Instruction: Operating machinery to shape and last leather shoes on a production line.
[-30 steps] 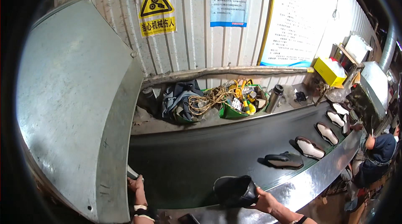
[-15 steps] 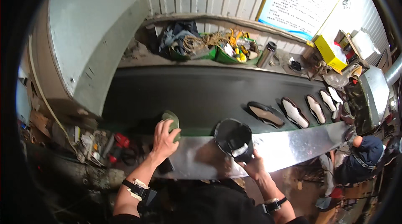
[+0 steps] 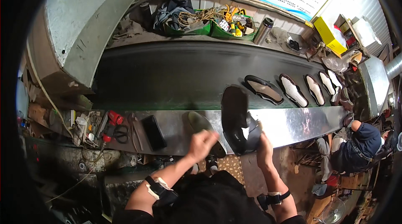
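My right hand grips a black shoe at its lower right, holding it up over the metal ledge. White shows on the shoe's right side. Left of it an olive-green, sole-shaped piece lies slanted on the ledge, its lower end dark. Over the middle of that piece hovers my left hand, slightly blurred, with its fingers curled together. Whatever those fingers may hold is hidden. On the dark belt beyond, a row of shoe uppers with pale undersides runs to the right.
A black phone, scissors and a red tool lie left on the metal ledge. Green bins and a steel flask stand behind the belt. At right, another person bends over.
The olive-green piece has gone from my left hand's grasp at the belt edge to the ledge. My left hand moved right. The black shoe has turned, showing its length. The view has shifted downward.
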Tool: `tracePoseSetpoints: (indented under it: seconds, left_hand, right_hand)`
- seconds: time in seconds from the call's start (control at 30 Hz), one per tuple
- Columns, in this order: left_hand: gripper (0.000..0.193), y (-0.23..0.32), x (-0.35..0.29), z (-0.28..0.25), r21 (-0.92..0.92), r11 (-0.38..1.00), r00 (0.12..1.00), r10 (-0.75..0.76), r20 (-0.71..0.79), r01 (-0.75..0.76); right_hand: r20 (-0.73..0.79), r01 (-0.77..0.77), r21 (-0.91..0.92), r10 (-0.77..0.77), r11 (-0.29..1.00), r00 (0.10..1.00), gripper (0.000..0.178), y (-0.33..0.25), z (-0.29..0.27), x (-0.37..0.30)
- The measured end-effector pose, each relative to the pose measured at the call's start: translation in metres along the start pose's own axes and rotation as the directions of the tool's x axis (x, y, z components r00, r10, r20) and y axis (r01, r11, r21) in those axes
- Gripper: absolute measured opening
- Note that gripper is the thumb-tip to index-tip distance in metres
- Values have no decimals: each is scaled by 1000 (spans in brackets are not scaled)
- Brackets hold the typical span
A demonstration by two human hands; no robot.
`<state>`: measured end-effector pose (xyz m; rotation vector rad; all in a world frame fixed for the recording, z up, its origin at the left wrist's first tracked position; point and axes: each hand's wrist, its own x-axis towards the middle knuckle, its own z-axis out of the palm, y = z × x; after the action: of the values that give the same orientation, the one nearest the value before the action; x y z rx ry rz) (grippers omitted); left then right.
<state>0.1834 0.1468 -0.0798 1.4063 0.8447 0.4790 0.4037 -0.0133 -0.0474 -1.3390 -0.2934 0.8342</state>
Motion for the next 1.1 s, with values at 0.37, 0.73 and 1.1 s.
tracePoseSetpoints:
  seconds: [0.37,0.73,1.1]
  left_hand:
    - [33,-7,90,-79,90,956,925,-241,-292,278]
    - [43,-25,72,-41,385,819,867,-247,-432,425]
    - [60,-27,54,22,339,761,704,-209,-679,553]
  right_hand:
    - [859,891,-442,-237,102,453,41,64,25,-62]
    - [636,545,-516,-130,661,760,99,75,16,-48]
    - [786,681,-395,-157,617,598,93,89,-31,-28]
